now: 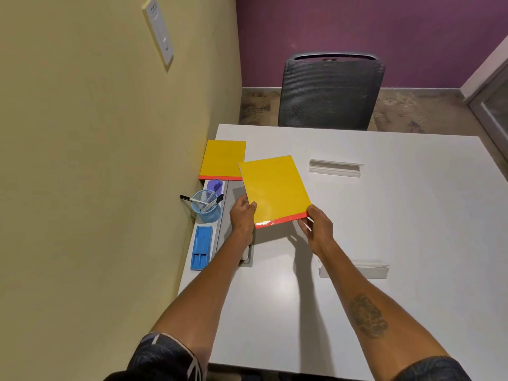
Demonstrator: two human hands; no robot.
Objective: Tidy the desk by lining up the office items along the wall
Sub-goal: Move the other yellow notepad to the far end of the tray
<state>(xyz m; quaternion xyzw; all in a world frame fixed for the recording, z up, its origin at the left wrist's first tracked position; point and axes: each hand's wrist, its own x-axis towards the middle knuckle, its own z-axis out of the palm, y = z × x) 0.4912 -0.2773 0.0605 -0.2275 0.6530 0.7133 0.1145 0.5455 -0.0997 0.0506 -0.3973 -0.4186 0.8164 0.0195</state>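
Red-edged yellow notebook (275,189) held raised, tilted; second notebook (223,159), pen cup (206,207), blue eraser (202,248) lie along the wall (110,160).

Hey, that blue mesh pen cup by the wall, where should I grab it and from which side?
Grip the blue mesh pen cup round its curved side, below the rim, coming from its right over the white desk. Black-capped pens stick out of the top and the pale yellow wall stands close on its left, so both those approaches look blocked.
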